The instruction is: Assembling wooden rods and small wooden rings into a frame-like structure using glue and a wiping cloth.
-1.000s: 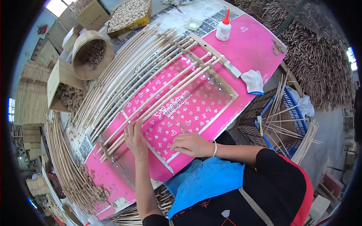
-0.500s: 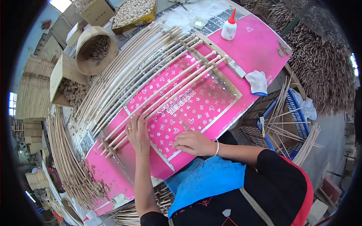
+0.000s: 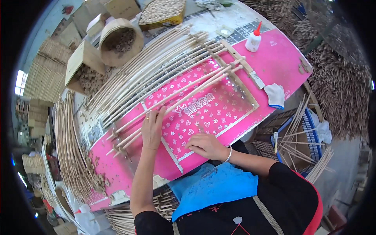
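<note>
My left hand [image 3: 152,127] lies over the nearest long wooden rods [image 3: 196,90], its fingers bent round them at mid-length. These rods run slantwise across a pink patterned board [image 3: 184,137] and have rounded knobs at their far right ends. Near their lower left ends, small wooden rings [image 3: 121,150] sit around the rods. Close to the board's near edge rests my right hand [image 3: 207,147], apart from the rods; its fingers are loosely curled together and nothing shows in them. More rods [image 3: 156,66] lie side by side beyond.
A white glue bottle [image 3: 253,39] with red tip and a white glove [image 3: 275,96] are on the right. Wooden containers [image 3: 84,64] of rings and a yellow tray [image 3: 162,11] of knobs stand at the back. A blue crate [image 3: 313,133] holds sticks; bundled rods [image 3: 70,145] lie left.
The whole view has shifted, so the table appears further right. Beneath my left hand the nearest rods have turned or slid slightly, and its fingers stretch further up. My right hand stays near the edge.
</note>
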The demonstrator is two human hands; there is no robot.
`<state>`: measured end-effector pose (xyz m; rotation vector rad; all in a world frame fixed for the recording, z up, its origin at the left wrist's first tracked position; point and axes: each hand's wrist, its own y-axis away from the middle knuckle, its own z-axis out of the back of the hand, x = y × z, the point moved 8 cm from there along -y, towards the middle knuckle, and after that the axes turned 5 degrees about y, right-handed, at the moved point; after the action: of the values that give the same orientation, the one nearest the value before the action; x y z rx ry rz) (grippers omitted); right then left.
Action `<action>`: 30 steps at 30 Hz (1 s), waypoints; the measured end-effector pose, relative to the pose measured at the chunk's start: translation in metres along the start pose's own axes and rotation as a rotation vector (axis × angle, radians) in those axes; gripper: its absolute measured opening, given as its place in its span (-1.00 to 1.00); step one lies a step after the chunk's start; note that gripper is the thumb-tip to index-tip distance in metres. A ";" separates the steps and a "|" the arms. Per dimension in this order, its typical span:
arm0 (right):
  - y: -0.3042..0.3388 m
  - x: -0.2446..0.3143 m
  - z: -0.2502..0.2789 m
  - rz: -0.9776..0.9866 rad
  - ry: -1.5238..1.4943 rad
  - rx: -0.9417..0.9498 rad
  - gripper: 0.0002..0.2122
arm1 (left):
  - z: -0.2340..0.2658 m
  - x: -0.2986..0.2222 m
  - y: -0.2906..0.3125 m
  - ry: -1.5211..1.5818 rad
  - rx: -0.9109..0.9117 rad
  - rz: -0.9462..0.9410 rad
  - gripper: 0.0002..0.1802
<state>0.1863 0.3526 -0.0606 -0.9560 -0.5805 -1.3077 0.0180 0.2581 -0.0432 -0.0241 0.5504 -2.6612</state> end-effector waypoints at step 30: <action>0.002 0.000 -0.013 0.018 0.008 0.053 -0.90 | 0.171 -0.047 0.684 0.370 -1.443 2.004 -0.90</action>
<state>0.1862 0.3416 -0.0676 -0.9100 -0.5968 -1.2735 0.3507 -0.3571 -0.1443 0.3639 1.3563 -0.0774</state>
